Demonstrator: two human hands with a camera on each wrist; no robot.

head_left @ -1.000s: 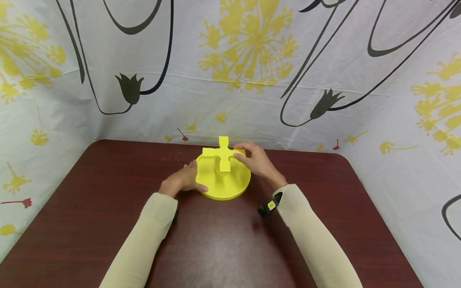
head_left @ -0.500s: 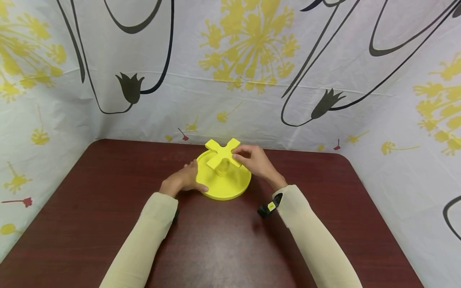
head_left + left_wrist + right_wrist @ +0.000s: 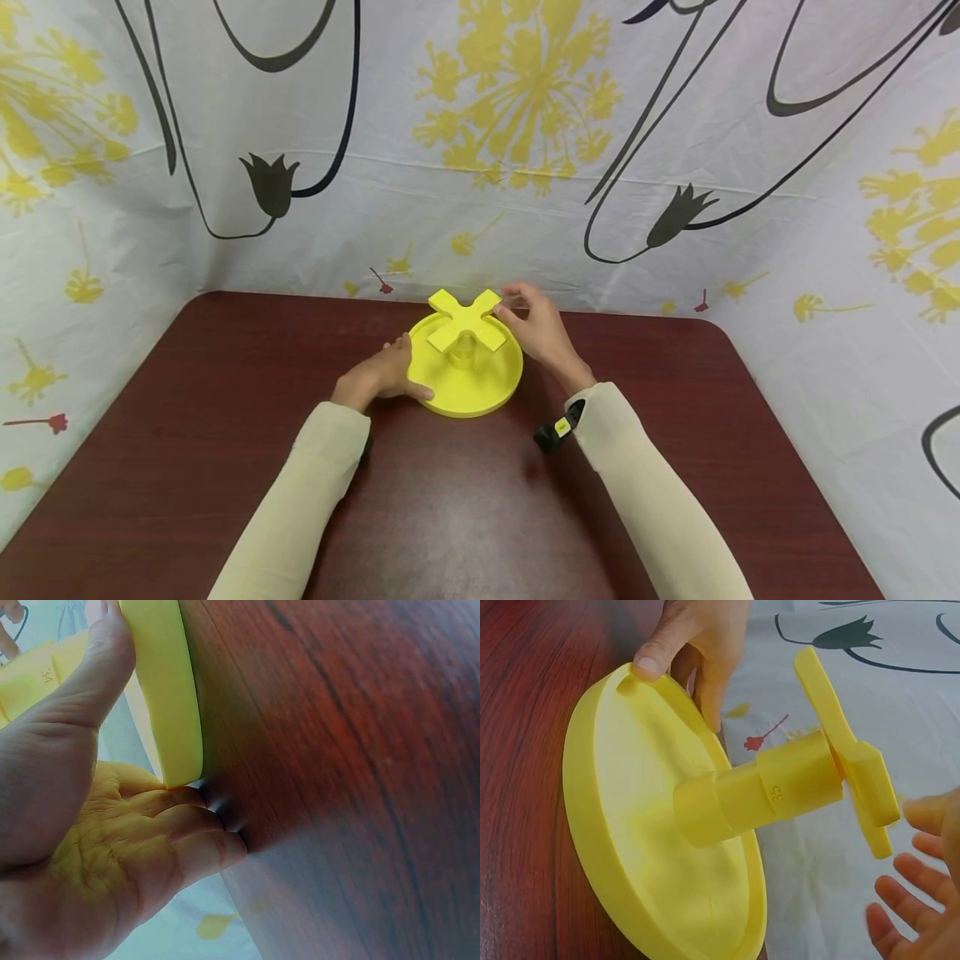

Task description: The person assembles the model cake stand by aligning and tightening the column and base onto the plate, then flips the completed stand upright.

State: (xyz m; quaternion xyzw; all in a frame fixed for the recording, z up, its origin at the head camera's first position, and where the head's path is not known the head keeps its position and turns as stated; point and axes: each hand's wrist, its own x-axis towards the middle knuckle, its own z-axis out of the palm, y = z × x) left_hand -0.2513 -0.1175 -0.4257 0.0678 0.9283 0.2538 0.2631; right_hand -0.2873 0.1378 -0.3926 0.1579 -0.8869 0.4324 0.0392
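A yellow round dish-like base [image 3: 468, 396] rests on the table, with a stepped yellow stem [image 3: 795, 780] standing at its centre. On top of the stem sits a yellow cross-shaped handle [image 3: 465, 321], its arms lying diagonally in the head view. My left hand [image 3: 386, 371] grips the left rim of the base, thumb over the edge and fingers along the outer side. At the far right arm of the cross, my right hand [image 3: 542, 329] is spread. Its thumb tip [image 3: 922, 814] is right beside that arm, and nothing lies between its fingers.
The dark red wooden table [image 3: 465, 517] ends just behind the base. A white cloth [image 3: 480, 217] with printed flowers hangs close behind and on both sides. A black strap device [image 3: 558, 429] is worn on the right wrist.
The cross-shaped handle has turned from an upright plus to a diagonal position. My right hand has since let go of its arm and shifted slightly away. My left hand has stayed still.
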